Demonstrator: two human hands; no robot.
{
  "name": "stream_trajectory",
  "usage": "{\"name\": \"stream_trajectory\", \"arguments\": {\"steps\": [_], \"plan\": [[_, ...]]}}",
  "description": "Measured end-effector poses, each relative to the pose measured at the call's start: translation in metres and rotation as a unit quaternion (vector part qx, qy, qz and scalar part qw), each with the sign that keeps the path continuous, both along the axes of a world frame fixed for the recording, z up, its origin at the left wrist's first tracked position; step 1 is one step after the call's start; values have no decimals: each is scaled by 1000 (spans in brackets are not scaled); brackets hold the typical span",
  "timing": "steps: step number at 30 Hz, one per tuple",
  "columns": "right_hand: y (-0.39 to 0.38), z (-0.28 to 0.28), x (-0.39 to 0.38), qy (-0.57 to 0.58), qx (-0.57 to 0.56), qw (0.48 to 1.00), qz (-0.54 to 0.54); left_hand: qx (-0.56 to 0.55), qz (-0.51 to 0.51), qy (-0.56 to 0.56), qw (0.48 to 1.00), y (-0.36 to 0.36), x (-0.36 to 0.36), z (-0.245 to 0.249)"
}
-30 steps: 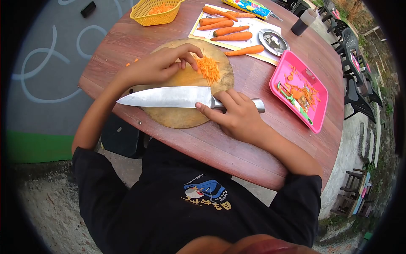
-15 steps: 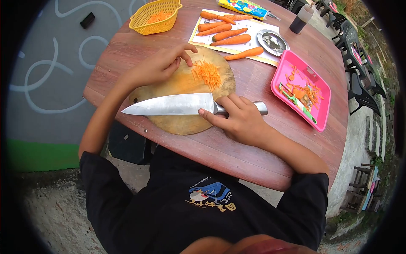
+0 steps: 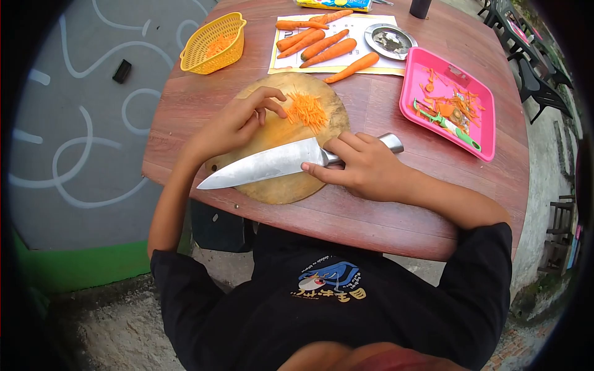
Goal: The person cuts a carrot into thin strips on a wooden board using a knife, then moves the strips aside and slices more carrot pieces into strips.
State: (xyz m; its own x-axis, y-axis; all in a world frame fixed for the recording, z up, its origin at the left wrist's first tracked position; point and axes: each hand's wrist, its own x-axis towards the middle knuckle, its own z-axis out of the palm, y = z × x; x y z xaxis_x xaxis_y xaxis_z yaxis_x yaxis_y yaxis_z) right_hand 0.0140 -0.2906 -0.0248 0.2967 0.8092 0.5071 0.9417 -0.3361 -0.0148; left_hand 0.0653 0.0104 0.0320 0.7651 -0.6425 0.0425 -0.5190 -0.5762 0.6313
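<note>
A round wooden cutting board (image 3: 284,189) lies near the table's front edge. On its far side sits a small pile of carrot strips (image 3: 308,112). My right hand (image 3: 365,167) is closed round the handle of a large chef's knife (image 3: 266,164), whose blade lies flat across the near part of the board, tip to the left. Just left of the strips, my left hand (image 3: 250,117) hovers over the board with fingers loosely bent and apart, nothing visible in them.
Several whole carrots (image 3: 328,47) lie on a white paper beside a round metal ashtray (image 3: 391,42). A yellow basket (image 3: 213,65) with carrot strips stands back left. On the right, a pink tray (image 3: 416,80) holds peelings and a green-handled peeler (image 3: 455,131).
The view has shifted. My left hand has drawn its fingers in more beside the strips. The knife stays in my right hand, its blade tilted a little more, tip nearer me.
</note>
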Motion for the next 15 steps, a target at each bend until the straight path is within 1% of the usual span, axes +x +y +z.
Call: {"name": "stream_trajectory", "arguments": {"steps": [2, 5, 7, 11, 15], "plan": [[1, -1, 0, 0, 0, 1000, 2, -19, -13, -6, 1000, -5, -1, 0], [-1, 0, 1, -1, -3, 1000, 3, -11, 7, -23, 1000, -7, 1, 1], [-1, 0, 0, 1, 2, 1000, -1, 5, 19, -11, 1000, -1, 2, 1], [-1, -1, 0, 3, 3, 1000, 3, 10, 5, 13, 1000, -2, 0, -1], [-2, -3, 1, 2, 8, 1000, 5, -12, -11, 23, 1000, -11, -2, 1]]}}
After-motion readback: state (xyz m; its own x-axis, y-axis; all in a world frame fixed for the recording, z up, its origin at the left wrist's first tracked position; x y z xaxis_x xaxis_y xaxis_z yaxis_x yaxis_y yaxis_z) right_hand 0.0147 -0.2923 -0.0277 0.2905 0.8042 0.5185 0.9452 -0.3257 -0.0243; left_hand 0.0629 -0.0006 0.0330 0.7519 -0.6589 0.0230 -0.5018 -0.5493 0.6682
